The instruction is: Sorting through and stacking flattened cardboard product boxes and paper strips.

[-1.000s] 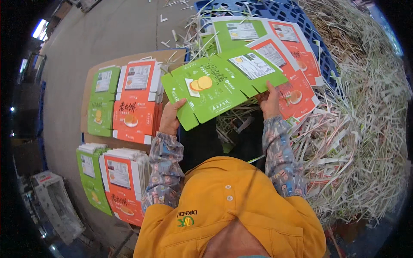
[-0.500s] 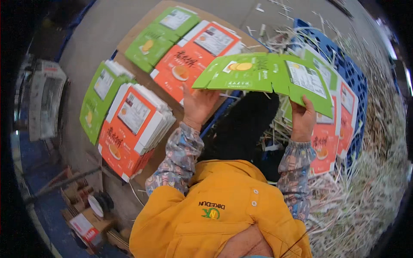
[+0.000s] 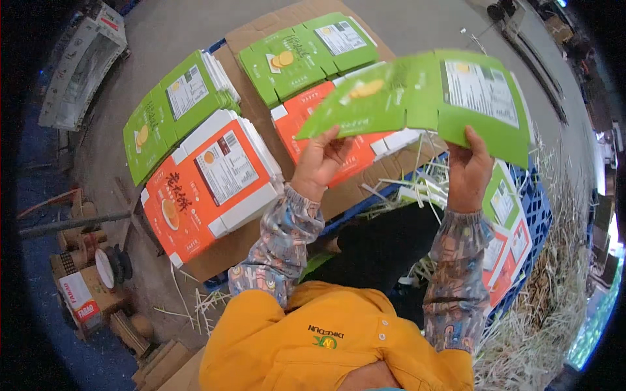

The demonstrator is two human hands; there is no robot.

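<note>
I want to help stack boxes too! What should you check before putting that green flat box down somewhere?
1. Both hands hold it: the left hand and right hand each grip the lower edge of the green flat carton. Ok.
2. Carton is flat, not crumpled: looks flat, a little blurred. Ok.
3. Matching pile in view: a green stack lies on the cardboard sheet, another green stack to its left. Ok.
4. Not mixing colours: the orange stack lies right beside the green. Watch out, ok so far.
5. Pile tops tidy: cannot tell from here.
6. Paper strips underfoot: messy, not ok.
</note>
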